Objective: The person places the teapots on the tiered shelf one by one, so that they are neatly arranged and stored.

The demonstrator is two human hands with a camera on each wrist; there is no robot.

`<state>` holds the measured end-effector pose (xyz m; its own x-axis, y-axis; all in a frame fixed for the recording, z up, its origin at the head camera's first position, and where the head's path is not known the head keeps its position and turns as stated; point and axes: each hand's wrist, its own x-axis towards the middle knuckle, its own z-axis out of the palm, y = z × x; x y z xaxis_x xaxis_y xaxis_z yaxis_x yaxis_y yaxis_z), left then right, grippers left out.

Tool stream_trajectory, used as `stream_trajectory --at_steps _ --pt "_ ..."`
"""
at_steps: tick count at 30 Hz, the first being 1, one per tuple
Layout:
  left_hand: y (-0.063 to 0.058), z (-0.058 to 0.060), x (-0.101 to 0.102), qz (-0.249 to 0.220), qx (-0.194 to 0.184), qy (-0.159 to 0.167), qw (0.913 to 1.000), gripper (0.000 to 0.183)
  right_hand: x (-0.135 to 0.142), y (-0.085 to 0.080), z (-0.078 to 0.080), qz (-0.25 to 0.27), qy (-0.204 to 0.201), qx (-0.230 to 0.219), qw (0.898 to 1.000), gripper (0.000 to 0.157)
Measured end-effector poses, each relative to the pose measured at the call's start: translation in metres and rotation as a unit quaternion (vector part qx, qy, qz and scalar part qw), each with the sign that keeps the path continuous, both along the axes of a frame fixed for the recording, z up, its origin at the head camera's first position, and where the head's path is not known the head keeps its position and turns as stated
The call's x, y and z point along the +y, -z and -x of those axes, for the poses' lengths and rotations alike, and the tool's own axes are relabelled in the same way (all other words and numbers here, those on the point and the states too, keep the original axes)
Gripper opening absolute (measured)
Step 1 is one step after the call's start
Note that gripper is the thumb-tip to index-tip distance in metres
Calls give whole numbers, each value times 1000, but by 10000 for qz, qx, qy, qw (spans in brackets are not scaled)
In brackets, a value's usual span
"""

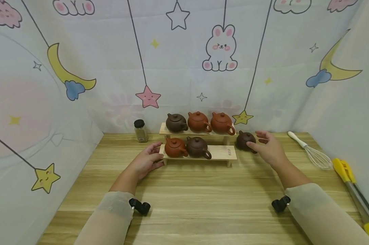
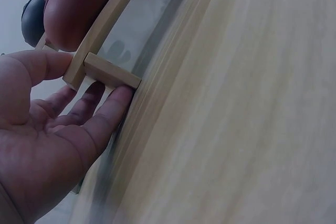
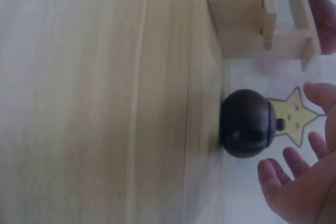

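My left hand (image 1: 145,162) grips the left end of a two-tier wooden stand (image 1: 222,152). In the left wrist view its thumb lies against the lower board (image 2: 79,69), with the fingers at the leg below. On the lower tier sit a reddish-brown teapot (image 1: 173,148) and a dark brown teapot (image 1: 196,147). The upper tier bears another dark teapot (image 1: 175,123) and two reddish ones. To the right of the stand, a dark teapot (image 1: 244,140) rests on the table. Beside it is my right hand (image 3: 310,179), fingers spread and apart from the pot in the right wrist view.
A black-lidded glass jar (image 1: 140,131) stands left of the stand. On the right lie a whisk (image 1: 316,154) with a white handle and yellow-ended tongs (image 1: 354,192). A white printed curtain (image 1: 184,68) hangs behind the wooden table (image 1: 199,211).
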<state>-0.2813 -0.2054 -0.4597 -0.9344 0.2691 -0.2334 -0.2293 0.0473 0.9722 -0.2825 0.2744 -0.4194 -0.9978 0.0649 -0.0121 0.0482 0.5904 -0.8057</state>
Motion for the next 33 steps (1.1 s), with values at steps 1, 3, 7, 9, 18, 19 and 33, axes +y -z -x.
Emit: stream_trajectory --at_steps 1,3,7,9,18,19,33 --pt "0 0 0 -2 -4 -6 10000 72 0 1 2 8 -1 -5 10000 86" --pt "1 1 0 -13 10 0 10000 72 1 2 6 6 -7 -26 10000 88" --pt "1 2 0 -14 36 12 10000 72 1 5 16 -13 -48 -102 9999 90" --pt "2 2 0 -10 50 25 10000 72 1 7 20 -25 -102 -168 9998 91" --pt "0 1 -1 -26 5 22 10000 72 -3 13 34 -83 -313 -487 9983 97" --pt "1 1 -1 -29 3 24 10000 72 -3 14 35 -129 -309 -475 9983 97" --pt "1 0 0 -12 -45 -16 10000 73 -10 23 44 -556 -224 -231 9979 86"
